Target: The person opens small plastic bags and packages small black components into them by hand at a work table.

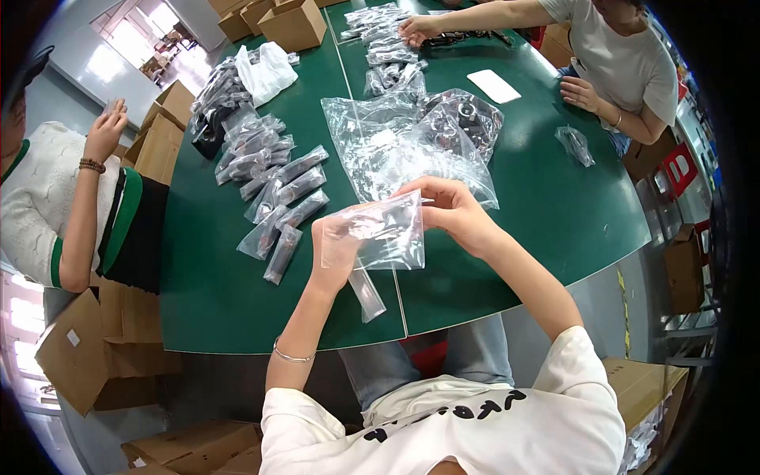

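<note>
A clear plastic bag (388,237) is stretched between my two hands above the green table (467,293). My left hand (339,241) lies behind the bag's left part, its fingers seen through the film and pressed on it. At the bag's upper right corner, my right hand (451,210) pinches the edge between thumb and fingers. Below the bag, a narrow clear packet (366,296) lies near the table's front edge. Just beyond my hands is a large clear bag (396,150), with dark parts showing through plastic at its right.
Several wrapped packets (285,253) lie left of my hands, running back to a white bag (267,73). One packet (575,146) lies right. People sit at left and back right. Cardboard boxes (293,24) stand behind; a white sheet (494,86) lies at the back.
</note>
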The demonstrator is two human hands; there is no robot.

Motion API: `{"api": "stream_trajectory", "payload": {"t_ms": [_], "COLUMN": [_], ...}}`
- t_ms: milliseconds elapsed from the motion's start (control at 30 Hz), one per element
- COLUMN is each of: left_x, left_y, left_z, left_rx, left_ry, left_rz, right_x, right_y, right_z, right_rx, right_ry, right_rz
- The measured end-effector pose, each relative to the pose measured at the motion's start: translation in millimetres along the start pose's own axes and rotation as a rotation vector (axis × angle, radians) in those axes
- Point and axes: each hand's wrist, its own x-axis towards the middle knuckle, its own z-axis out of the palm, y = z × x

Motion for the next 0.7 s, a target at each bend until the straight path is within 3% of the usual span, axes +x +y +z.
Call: {"api": "stream_trajectory", "payload": {"t_ms": [100,200,467,533,700], "left_x": [-0.3,-0.9,3.9,4.7,5.2], "left_y": [6.3,11.5,21.2,23.7,14.9], "left_z": [1.7,3.3,5.2,8.9,8.7], "left_rx": [0.038,0.288,0.421,0.466,0.546], "left_ry": [-0.022,-0.077,-0.163,-0.211,-0.169], "left_rz": [-0.034,0.192,0.301,0.439,0.545], "right_x": [1.3,3.5,4.3,6.1,3.1], "right_y": [1.8,8.4,6.3,6.8,5.5], "right_z": [-3.1,-7.6,-18.2,-13.6,-16.1], "right_rx": [0.019,0.244,0.295,0.356,0.313], "right_ry": [-0.025,0.039,-0.018,0.017,-0.063], "right_rz": [0.002,0.065,0.126,0.005,0.027]}}
